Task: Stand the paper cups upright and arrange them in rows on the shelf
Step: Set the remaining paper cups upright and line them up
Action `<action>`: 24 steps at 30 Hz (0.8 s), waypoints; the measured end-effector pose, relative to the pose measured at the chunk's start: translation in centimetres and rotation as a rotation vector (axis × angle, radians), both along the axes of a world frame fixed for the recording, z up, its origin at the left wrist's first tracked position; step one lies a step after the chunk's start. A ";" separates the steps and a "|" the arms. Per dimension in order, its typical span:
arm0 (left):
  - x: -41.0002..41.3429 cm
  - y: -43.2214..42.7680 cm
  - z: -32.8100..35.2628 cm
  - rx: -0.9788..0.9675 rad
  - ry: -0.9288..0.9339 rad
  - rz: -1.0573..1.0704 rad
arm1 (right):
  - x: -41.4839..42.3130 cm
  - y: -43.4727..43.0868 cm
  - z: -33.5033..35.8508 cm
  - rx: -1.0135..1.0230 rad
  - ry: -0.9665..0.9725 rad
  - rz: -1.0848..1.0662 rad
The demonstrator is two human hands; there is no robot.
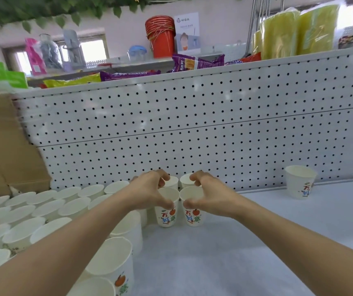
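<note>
Paper cup [167, 216] sits inside left grip [147, 193], twin [193, 217] inside right grip [211, 197].

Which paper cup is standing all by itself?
The lone cup at the far right, beside the pegboard. The other cups are packed in rows at the left or gripped in the middle by the left hand and right hand.

Many white paper cups [70, 208] are stood upright in tight rows on the left of the white shelf [256, 242]. Red fruit and bright letters are printed on their sides. Near the middle, the left front cup [167, 217] is gripped at its rim by the left hand [147, 193], and the right front cup [193, 217] by the right hand [211, 197]. Two back cups [174, 182] are stood just behind them. One lone cup [300, 186] is stood upright far to the right, at the back of the shelf.
</note>
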State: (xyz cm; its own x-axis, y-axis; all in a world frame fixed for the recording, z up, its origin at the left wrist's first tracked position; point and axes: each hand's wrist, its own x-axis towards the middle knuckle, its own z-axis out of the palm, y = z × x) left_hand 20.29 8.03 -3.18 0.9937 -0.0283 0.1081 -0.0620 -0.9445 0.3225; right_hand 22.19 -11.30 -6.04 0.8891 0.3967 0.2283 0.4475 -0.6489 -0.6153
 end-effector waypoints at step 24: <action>-2.4 -1.8 1.3 0.075 -0.101 0.019 | 5.4 -20.0 -2.2 -0.493 -0.405 -0.594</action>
